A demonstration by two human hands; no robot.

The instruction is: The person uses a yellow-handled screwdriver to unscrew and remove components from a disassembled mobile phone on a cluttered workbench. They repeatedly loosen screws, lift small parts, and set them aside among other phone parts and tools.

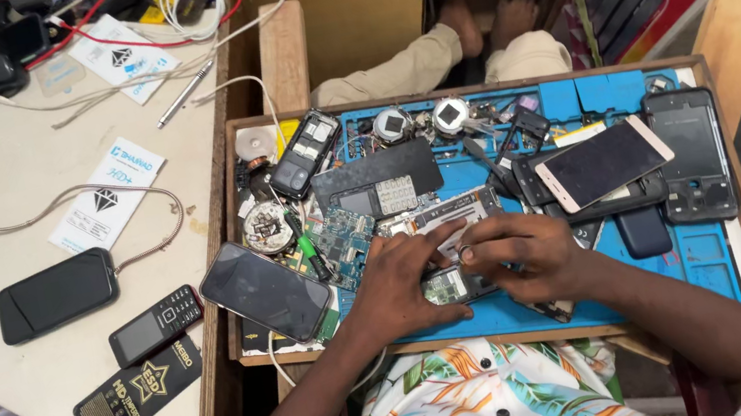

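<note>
Both hands rest together on a small opened phone (pixel 453 285) with a bare circuit board, lying on the blue work mat (pixel 694 257). My left hand (pixel 401 284) presses flat on its left side, fingers spread. My right hand (pixel 519 256) grips its right side, a ring on one finger near the middle. A silver phone frame (pixel 438 214) lies just beyond the fingertips. What the fingers pinch is hidden.
On the wooden tray (pixel 736 174) lie a black smartphone (pixel 265 290), a white-edged smartphone (pixel 602 163), a black phone housing (pixel 689 154), circuit boards and small parts. The table to the left holds a dark smartphone (pixel 57 294), a keypad phone (pixel 155 324), cables and cards.
</note>
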